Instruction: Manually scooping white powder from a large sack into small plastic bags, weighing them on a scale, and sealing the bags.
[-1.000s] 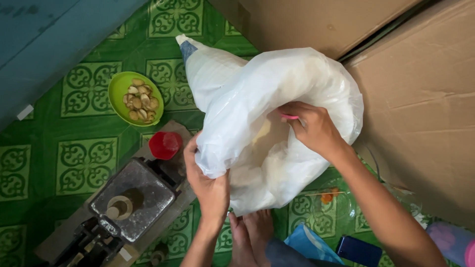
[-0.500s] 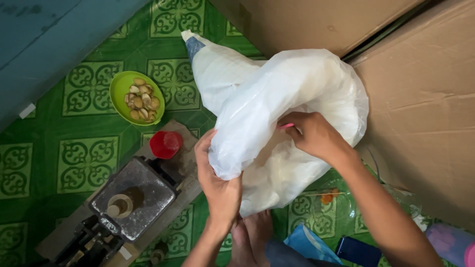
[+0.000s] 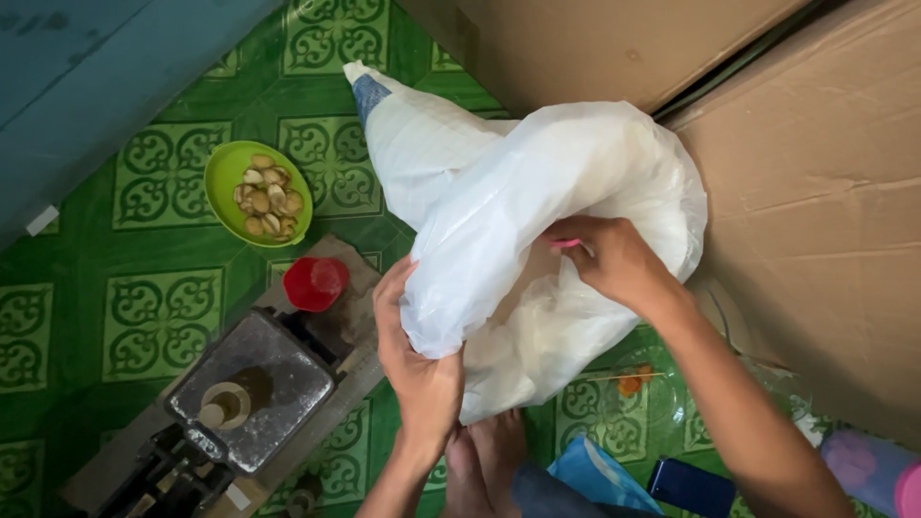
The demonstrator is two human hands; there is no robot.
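A large white plastic bag (image 3: 537, 201), full and bulging, lies on the green patterned floor in front of me. My left hand (image 3: 417, 360) grips the folded edge of the bag at its near side. My right hand (image 3: 614, 259) reaches into the bag's mouth, fingers closed around a small pink thing whose shape I cannot make out. My bare feet (image 3: 484, 460) rest just below the bag.
A green bowl (image 3: 223, 173) of sliced pieces sits at the left. A red cup (image 3: 315, 283) stands beside a metal scale (image 3: 249, 388) on a wooden board. Cardboard boxes (image 3: 825, 192) stand at the right and back. A dark phone (image 3: 691, 487) and a blue packet (image 3: 595, 475) lie near my feet.
My left hand has slid slightly right and up along the bag's edge. The bag's folded top has shifted to the right; my right hand stays inside the mouth.
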